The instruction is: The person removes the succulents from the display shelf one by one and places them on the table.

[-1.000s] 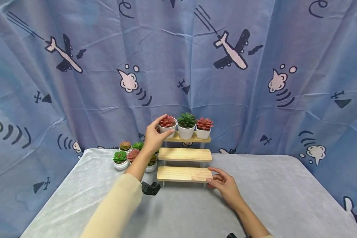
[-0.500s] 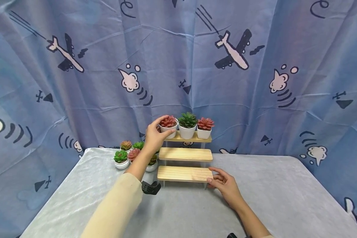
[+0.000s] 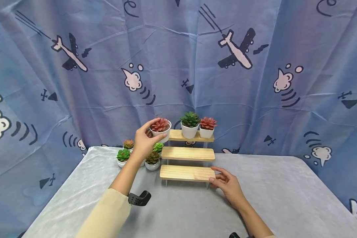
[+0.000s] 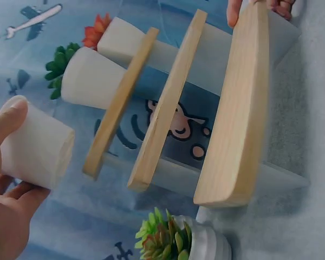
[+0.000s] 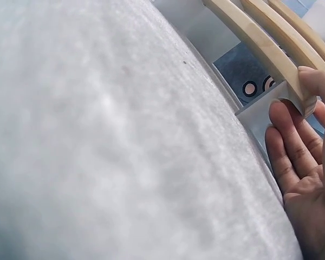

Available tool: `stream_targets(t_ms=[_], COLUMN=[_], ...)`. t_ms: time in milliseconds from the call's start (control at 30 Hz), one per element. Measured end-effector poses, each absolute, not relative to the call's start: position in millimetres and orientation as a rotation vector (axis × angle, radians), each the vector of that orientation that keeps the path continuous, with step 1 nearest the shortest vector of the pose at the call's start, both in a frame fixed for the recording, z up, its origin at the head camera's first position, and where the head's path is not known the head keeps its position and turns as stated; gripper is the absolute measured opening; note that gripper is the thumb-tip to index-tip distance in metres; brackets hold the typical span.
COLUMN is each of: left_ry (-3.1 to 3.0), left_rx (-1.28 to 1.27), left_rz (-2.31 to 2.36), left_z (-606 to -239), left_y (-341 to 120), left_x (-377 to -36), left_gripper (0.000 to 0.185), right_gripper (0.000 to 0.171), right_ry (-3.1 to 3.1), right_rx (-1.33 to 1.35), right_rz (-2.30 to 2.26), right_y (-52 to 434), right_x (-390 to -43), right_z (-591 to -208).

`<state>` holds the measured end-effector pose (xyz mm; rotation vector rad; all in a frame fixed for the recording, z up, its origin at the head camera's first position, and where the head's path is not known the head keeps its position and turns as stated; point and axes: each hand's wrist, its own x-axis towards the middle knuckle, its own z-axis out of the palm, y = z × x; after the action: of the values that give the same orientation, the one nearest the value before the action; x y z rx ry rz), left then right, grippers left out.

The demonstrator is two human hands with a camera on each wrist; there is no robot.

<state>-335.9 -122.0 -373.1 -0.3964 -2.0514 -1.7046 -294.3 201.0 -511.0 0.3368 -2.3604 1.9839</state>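
Fingers [image 3: 150, 124] of the left hand [image 3: 142, 142] curl round a small white pot [image 3: 162, 135] with a red succulent [image 3: 159, 125], thumb on the near side and the other fingers behind its wall. The pot hangs in the air just off the left end of the top step [image 3: 175, 135] of a 3-step wooden stand [image 3: 187, 153], which sits toward the back edge of the desk [image 3: 181, 205]. The left wrist view shows the pot [image 4: 37, 151] clear of the wood, touching only the hand.

It looks light and rigid, probably plastic or ceramic with a fake plant, so a gentle pinch should carry it. The smooth, tapering wall could slide downward through loose fingers; a hold high up, under the rim, seems safest, and the leaves are best left alone.

On the right, the hand [image 3: 230, 186] rests on the desk with fingers relaxed and slightly apart, their tips [image 5: 314, 81] touching the right end of the bottom step [image 3: 187, 173], steadying it rather than gripping.

2 more pots, a green one [image 3: 189, 125] and a red one [image 3: 207, 127], stand on the top step, and several more [image 3: 123, 157] sit on the desk left of the stand.
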Motion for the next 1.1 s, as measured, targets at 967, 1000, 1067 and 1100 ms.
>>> stream_targets(t_ms=[967, 1000, 1067, 1100], left_ry=[-2.085, -2.095, -2.109, -2.115], left_rx=[-0.287, -0.292, -0.298, -0.299], left_rz=[-1.769, -1.772, -1.785, -1.796], left_z=[-437, -438, -442, -445], left_y=[-174, -174, -174, -175], left_x=[-270, -271, -271, -271], left_gripper=[0.063, 0.064, 0.064, 0.064], right_gripper=[0.054, 0.054, 0.053, 0.053], right_ry=[-2.373, -2.373, -2.373, -2.376], right_rx=[0.41, 0.403, 0.386, 0.387], right_rz=[1.948, 1.951, 1.957, 1.954], right_y=[202, 202, 202, 202], right_x=[-297, -298, -298, -298], right_z=[-514, -514, -514, -514])
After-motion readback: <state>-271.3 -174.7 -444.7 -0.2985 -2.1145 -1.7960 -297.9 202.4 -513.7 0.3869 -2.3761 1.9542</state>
